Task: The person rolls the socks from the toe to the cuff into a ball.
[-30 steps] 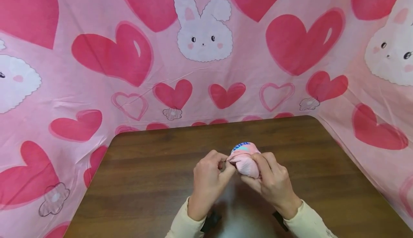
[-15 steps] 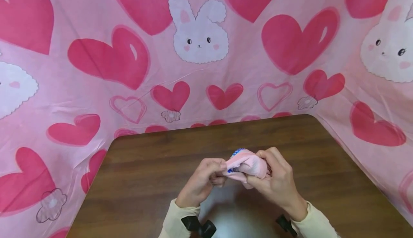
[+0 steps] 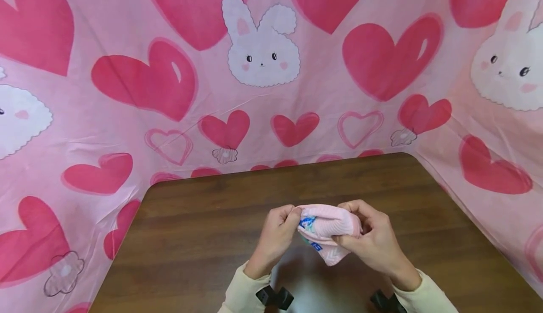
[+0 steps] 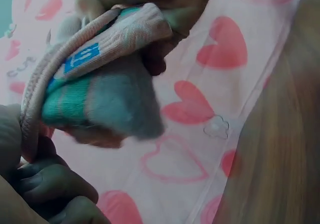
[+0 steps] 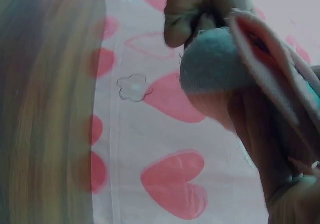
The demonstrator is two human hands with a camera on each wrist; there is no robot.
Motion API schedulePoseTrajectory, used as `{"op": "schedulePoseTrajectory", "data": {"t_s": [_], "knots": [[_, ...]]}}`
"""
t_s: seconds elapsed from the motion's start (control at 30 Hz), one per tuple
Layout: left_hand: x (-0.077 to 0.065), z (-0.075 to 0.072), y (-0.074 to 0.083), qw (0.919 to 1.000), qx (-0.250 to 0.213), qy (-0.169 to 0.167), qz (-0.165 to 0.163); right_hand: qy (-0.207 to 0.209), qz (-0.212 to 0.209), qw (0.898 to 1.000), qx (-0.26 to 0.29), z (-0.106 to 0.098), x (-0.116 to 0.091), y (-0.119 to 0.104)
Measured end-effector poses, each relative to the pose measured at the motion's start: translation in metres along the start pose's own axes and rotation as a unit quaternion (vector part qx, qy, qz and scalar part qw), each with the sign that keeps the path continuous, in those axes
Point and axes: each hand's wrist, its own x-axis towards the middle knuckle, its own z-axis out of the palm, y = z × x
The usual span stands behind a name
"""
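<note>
A folded bundle of pink socks (image 3: 328, 221) is held up over the table between both hands, its ribbed fabric printed with blue lettering. My left hand (image 3: 275, 233) pinches the cuff edge at the left, thumb on top. On the other side my right hand (image 3: 377, 242) grips the bundle's right end, and a loose corner hangs below. The left wrist view shows the socks' (image 4: 100, 94) raised cuff band stretched toward the left fingers (image 4: 60, 184), with a green stripe beneath. From the right wrist, a rounded grey-looking end of the socks (image 5: 215, 62) pokes out beside the opened cuff.
The brown wooden table (image 3: 203, 237) lies under both hands. A pink drape (image 3: 263, 101) with hearts and rabbits surrounds its back and sides. Black wrist cameras (image 3: 275, 297) are strapped at both pale sleeves.
The hands have turned and spread the socks wider. The cuff is now pulled out to the left, and a lettered corner hangs down below. The right hand has shifted slightly right.
</note>
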Motion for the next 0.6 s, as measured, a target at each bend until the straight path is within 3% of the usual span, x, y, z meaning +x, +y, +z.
{"op": "schedulePoseTrajectory", "data": {"t_s": [0.1,0.2,0.43,0.6], "knots": [[0.003,0.001,0.0,0.9986,-0.037,-0.029,-0.023,0.003,-0.003,0.994,0.113,-0.003,-0.006,0.014],[0.008,0.004,-0.008,0.9962,-0.059,-0.047,-0.043,0.016,-0.011,0.973,0.228,-0.002,-0.01,0.025],[0.01,0.013,-0.019,0.9872,-0.115,-0.03,-0.106,0.011,-0.017,0.91,0.414,0.005,-0.012,0.024],[0.007,0.022,-0.022,0.9643,-0.198,0.001,-0.175,-0.002,-0.009,0.86,0.511,0.014,-0.014,0.019]]}}
